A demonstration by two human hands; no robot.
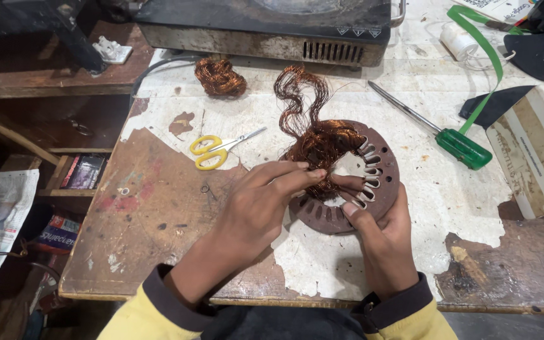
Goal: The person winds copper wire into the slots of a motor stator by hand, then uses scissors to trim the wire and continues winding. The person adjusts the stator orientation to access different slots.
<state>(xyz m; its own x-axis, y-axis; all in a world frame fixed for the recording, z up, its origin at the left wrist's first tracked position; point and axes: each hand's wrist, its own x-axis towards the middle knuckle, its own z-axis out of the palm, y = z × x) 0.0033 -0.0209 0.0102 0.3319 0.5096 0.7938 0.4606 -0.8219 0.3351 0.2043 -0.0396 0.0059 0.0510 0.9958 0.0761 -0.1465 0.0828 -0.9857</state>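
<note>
A round rusty-brown slotted stator ring [382, 182] lies on the worn table [158, 208], with white slot liners along its inner edge. A tangle of thin copper wire [316, 141] spills out of it and curls up towards the back. My left hand [259, 201] pinches the copper wire at the ring's near side. My right hand [379, 233] grips the ring's near rim, thumb inside it, steadying it.
Yellow-handled scissors [215, 151] lie left of the ring. A second copper wire coil [220, 77] sits at the back by a dark flat appliance [266, 25]. A green-handled screwdriver [442, 132] and a cardboard box [536, 151] lie to the right. A green strap [486, 56] lies near a white spool [459, 41].
</note>
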